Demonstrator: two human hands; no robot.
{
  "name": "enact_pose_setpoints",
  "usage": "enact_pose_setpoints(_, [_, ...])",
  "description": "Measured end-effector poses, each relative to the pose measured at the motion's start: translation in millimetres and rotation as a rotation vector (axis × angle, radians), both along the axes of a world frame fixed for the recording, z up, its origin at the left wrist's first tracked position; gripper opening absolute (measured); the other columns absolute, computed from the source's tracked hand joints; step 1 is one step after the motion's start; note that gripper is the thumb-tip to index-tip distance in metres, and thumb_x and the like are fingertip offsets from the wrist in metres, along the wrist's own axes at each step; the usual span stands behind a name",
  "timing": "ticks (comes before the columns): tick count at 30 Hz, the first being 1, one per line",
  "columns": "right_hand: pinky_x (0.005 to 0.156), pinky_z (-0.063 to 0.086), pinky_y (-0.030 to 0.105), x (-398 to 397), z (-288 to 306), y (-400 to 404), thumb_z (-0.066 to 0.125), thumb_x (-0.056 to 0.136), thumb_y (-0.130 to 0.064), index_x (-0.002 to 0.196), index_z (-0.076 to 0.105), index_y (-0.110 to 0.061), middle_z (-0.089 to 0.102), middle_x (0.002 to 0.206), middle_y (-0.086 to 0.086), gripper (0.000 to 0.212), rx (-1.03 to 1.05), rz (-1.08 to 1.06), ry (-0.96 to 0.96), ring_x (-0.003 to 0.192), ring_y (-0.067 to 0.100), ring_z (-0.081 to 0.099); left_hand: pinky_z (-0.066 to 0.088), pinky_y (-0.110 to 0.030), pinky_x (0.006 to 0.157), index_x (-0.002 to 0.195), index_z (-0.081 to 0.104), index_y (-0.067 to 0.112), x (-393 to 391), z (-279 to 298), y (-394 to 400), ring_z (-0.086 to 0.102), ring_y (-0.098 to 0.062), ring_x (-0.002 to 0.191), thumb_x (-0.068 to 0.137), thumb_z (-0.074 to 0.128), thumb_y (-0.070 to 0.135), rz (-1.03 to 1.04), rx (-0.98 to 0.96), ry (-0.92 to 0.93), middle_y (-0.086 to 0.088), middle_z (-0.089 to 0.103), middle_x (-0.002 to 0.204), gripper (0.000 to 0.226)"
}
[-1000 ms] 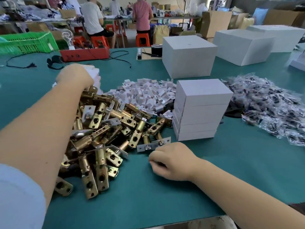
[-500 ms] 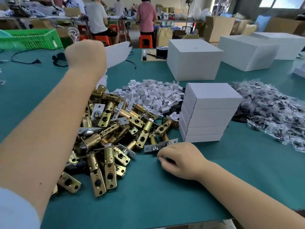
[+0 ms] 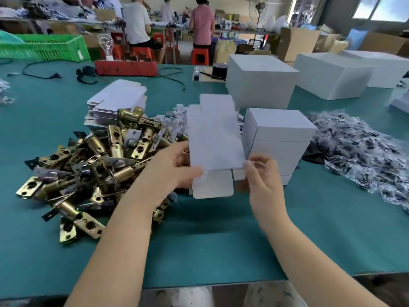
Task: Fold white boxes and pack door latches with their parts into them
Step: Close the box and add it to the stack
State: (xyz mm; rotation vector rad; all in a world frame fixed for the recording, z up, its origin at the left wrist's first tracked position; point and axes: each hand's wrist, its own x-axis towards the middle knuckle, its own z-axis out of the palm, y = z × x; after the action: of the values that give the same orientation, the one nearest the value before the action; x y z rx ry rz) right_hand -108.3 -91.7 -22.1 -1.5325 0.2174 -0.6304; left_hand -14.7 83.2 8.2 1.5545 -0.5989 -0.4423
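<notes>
Above the green table [image 3: 199,235], both hands' fingers [image 3: 194,172] pinch a flat, unfolded white box [image 3: 213,140].

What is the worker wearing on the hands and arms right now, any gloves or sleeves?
No gloves: the left hand and right hand are bare, as are both forearms as far as the frame shows. No sleeve, watch, ring or wristband shows in this view.

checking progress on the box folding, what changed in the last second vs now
The left hand brought a flat white box blank from the far stack to the front. The right hand left the table and now pinches the blank's right edge. Latch pile and stacked boxes unchanged.
</notes>
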Motion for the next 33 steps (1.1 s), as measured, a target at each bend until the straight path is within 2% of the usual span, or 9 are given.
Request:
enact_pose_setpoints(4, [0.070,0.053,0.019,-10.9,-7.0,-2.5,0.072,0.079,-0.027,0.111,0.047,-0.042,0.069,0.100,-0.020,0.044,-0.091,0.079,0.022,0.089,0.000,0.064,0.059,-0.032,0.081,0.134,0.049,0.038,-7.3,-9.0,-7.7,0.068,-0.015,0.108,0.089,0.059,-0.006,-0.122,0.058,-0.040,0.010,0.070,0.119,0.063])
enact_pose_setpoints(7, [0.078,0.044,0.004,-15.6,-6.3,4.6,0.071,0.075,-0.028,0.109,0.047,-0.047,0.058,0.105,-0.039,0.045,-0.268,0.095,0.021,0.102,-0.013,0.054,0.055,-0.037,0.094,0.136,0.042,0.046,-12.5,-12.2,-15.9,0.064,-0.009,0.114,0.086,0.066,-0.001,-0.121,0.111,-0.093,0.017,0.065,0.125,0.073])
enact_pose_setpoints(9, [0.080,0.042,0.002,-16.9,-9.1,6.2,0.072,0.082,-0.021,0.109,0.048,-0.046,0.058,0.107,-0.038,0.044,-0.274,0.100,0.024,0.104,-0.013,0.054,0.052,-0.038,0.098,0.143,0.034,0.046,-15.0,-16.0,-20.0,0.061,-0.006,0.117,0.082,0.076,0.007,-0.136,0.173,-0.165,0.020,0.062,0.129,0.083])
enact_pose_setpoints(14, [0.077,0.047,0.008,-15.1,-7.1,-0.3,0.071,0.084,-0.011,0.106,0.053,-0.043,0.065,0.102,-0.030,0.042,-0.195,0.141,0.058,0.100,-0.008,0.059,0.052,-0.012,0.076,0.126,0.038,0.063,-14.5,-14.4,-18.6,0.066,0.001,0.099,0.083,0.076,0.029,-0.039,0.212,-0.342,0.028,0.065,0.114,0.067])
enact_pose_setpoints(17, [0.073,0.046,0.006,-15.2,-4.7,0.0,0.069,0.078,-0.018,0.106,0.053,-0.043,0.065,0.099,-0.031,0.041,-0.194,0.172,0.071,0.097,-0.010,0.060,0.051,-0.012,0.070,0.126,0.039,0.061,-15.5,-11.8,-16.2,0.067,-0.004,0.087,0.081,0.077,0.029,-0.010,0.231,-0.421,0.030,0.065,0.107,0.068])
enact_pose_setpoints(22, [0.072,0.045,0.005,-14.2,-7.6,0.1,0.067,0.075,-0.024,0.109,0.053,-0.039,0.065,0.101,-0.029,0.040,-0.228,0.147,0.099,0.097,-0.008,0.059,0.050,-0.009,0.070,0.126,0.036,0.062,-20.6,-6.2,-16.5,0.064,-0.002,0.085,0.073,0.072,0.039,0.007,0.258,-0.543,0.056,0.050,0.100,0.069])
enact_pose_setpoints(26, [0.068,0.044,0.005,-11.3,-10.4,-0.6,0.068,0.082,-0.013,0.110,0.051,-0.041,0.063,0.096,-0.031,0.043,-0.318,0.074,0.130,0.090,-0.008,0.058,0.052,-0.011,0.071,0.120,0.035,0.070,-19.0,-7.2,-14.4,0.067,0.000,0.087,0.071,0.068,0.030,0.013,0.247,-0.496,0.051,0.054,0.108,0.071])
enact_pose_setpoints(30, [0.070,0.043,0.003,-9.7,-8.6,-6.1,0.057,0.087,-0.007,0.138,0.036,-0.040,0.056,0.104,-0.039,0.064,-0.398,0.059,0.176,0.095,-0.013,0.053,0.056,-0.020,0.080,0.121,0.043,0.071,-15.5,-7.1,-12.5,0.071,-0.011,0.088,0.068,0.067,0.027,-0.057,0.089,-0.320,0.027,0.065,0.120,0.073])
enact_pose_setpoints(33, [0.072,0.041,0.003,-11.9,-10.3,-4.0,0.047,0.089,-0.006,0.144,0.029,-0.035,0.054,0.101,-0.044,0.064,-0.480,0.142,0.217,0.098,-0.018,0.049,0.057,-0.024,0.084,0.116,0.052,0.068,-16.2,-11.4,-16.8,0.071,-0.011,0.097,0.072,0.068,0.022,-0.114,0.082,-0.262,0.025,0.066,0.120,0.066])
